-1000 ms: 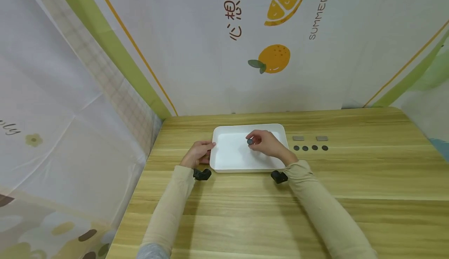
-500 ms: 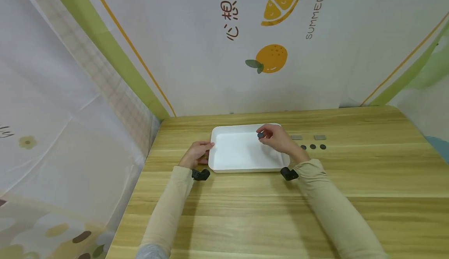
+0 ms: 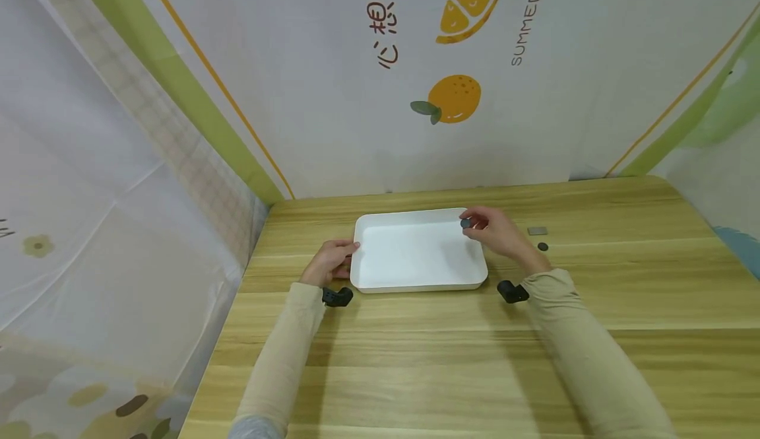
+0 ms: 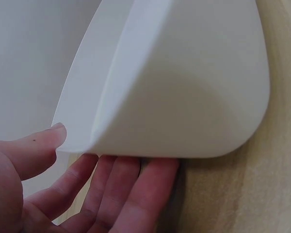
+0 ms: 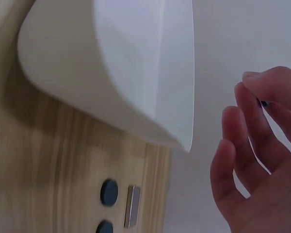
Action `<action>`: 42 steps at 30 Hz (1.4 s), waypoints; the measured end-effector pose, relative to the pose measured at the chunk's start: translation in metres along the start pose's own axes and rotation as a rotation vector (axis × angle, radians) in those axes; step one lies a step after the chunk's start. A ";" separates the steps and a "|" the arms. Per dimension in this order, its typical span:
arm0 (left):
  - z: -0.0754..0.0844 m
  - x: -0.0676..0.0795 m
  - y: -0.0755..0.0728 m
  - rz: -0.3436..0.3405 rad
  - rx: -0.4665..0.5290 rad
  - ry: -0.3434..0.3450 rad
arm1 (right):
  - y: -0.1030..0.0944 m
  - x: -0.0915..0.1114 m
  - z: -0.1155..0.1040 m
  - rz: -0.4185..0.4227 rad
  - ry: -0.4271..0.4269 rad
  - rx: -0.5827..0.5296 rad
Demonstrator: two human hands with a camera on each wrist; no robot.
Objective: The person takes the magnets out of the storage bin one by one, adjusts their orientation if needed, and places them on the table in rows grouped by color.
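Note:
A white rectangular tray (image 3: pixel 415 254) lies on the wooden table. At its left end my left hand (image 3: pixel 328 262) grips the side, with the thumb (image 4: pixel 58 136) at the rim and the other fingers against the outer wall and underside. My right hand (image 3: pixel 499 233) is above the tray's far right corner, pinching a small dark round disc (image 3: pixel 466 224) between thumb and fingertips. In the right wrist view the fingers mostly hide that disc. To the right of the tray, dark discs (image 5: pixel 109 192) and a thin grey rectangular piece (image 5: pixel 132 206) lie on the table.
The wooden table (image 3: pixel 415 360) extends in front and to the right. Behind it hangs a white curtain (image 3: pixel 332 129) printed with oranges. Each wrist carries a black camera. The right forearm covers part of the row of small pieces.
My right hand has moved right with the disc, from over the tray's middle to its far right corner. It now covers more of the pieces at right. My left hand stays on the tray.

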State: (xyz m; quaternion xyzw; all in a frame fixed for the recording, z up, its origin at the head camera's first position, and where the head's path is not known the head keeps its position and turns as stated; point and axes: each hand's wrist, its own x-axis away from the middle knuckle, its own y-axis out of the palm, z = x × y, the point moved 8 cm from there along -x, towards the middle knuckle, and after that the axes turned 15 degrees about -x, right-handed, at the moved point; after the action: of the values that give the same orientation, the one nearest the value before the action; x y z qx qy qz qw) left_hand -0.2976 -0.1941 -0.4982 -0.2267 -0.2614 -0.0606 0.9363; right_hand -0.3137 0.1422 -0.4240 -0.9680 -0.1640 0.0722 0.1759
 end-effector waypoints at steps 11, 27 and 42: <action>0.000 -0.001 -0.001 -0.009 0.003 0.018 | -0.041 0.013 0.019 0.108 0.047 0.059; 0.001 0.000 -0.002 -0.003 -0.006 0.001 | -0.102 0.048 0.047 0.250 0.093 0.141; 0.001 -0.001 0.000 -0.007 -0.005 0.008 | -0.127 0.065 0.065 0.306 0.107 0.200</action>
State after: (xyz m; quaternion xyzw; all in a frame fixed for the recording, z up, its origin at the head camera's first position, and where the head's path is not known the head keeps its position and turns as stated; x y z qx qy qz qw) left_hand -0.2989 -0.1941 -0.4978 -0.2278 -0.2585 -0.0652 0.9365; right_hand -0.3026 0.2979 -0.4437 -0.9617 0.0026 0.0627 0.2667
